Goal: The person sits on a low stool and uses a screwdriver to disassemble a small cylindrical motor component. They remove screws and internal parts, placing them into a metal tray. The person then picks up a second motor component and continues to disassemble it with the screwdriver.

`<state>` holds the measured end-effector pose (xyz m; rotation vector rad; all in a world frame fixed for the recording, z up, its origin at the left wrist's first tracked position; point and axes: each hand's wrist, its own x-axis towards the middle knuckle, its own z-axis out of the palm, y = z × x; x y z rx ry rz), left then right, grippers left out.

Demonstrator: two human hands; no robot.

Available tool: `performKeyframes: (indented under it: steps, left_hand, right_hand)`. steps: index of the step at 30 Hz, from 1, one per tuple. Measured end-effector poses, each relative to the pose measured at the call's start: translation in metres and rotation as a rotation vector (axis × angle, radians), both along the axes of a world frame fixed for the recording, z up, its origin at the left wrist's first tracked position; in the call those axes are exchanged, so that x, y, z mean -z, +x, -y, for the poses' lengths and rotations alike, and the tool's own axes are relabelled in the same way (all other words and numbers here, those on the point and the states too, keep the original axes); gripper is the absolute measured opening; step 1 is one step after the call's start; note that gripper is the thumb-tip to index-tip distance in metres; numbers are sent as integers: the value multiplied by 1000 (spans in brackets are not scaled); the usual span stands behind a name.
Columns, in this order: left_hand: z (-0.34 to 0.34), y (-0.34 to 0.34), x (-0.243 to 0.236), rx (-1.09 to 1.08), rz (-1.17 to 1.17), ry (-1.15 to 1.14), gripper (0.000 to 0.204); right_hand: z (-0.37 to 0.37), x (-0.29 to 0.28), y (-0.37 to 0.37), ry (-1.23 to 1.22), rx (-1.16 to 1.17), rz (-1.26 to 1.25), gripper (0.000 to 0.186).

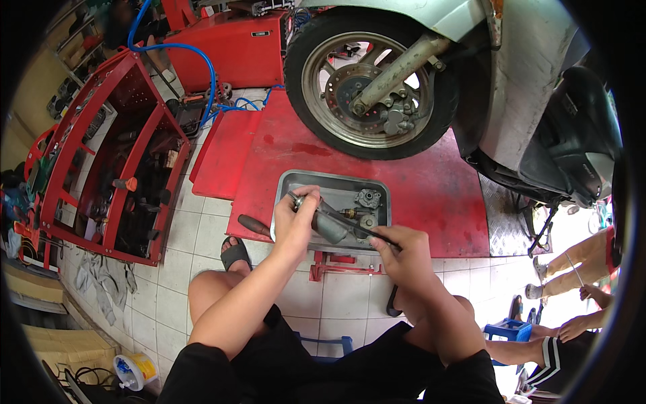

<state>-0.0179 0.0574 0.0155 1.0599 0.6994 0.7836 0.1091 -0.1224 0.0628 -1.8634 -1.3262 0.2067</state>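
Note:
My left hand is closed around a grey cylindrical metal part, held tilted over the front of a grey metal tray. My right hand grips a long, slim dark tool whose far end reaches the part beside my left fingers; its exact kind is unclear. Inside the tray lie a round metal housing, a brass-coloured piece and another round metal part. A brown tool handle rests against the tray's left side.
The tray sits on a red lift platform, below a scooter's front wheel. To the left stands a red tool rack; a blue hose runs behind it. Another person's hands show at far right, near a blue stool.

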Motion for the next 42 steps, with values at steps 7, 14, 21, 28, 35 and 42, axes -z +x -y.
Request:
performKeyframes:
  steps: [7, 14, 21, 28, 35, 42]
  left_hand:
    - [1, 5, -6, 73, 34, -427, 36]
    - [22, 10, 0, 164, 8, -317, 37]
    - [10, 9, 3, 70, -37, -318, 36]
    - [7, 7, -2, 11, -111, -257, 39]
    - [9, 7, -1, 14, -78, -241, 37]
    - [8, 6, -1, 11, -33, -266, 30]
  right_hand:
    - [-5, -7, -3, -189, 7, -545, 63]
    - [-11, 14, -13, -124, -19, -279, 68]
    - [1, 5, -2, -15, -27, 89, 21]
    - [7, 2, -5, -116, -5, 162, 14]
    - [7, 0, -4, -137, -20, 74, 14]
    - [8, -2, -4, -152, -45, -23, 14]
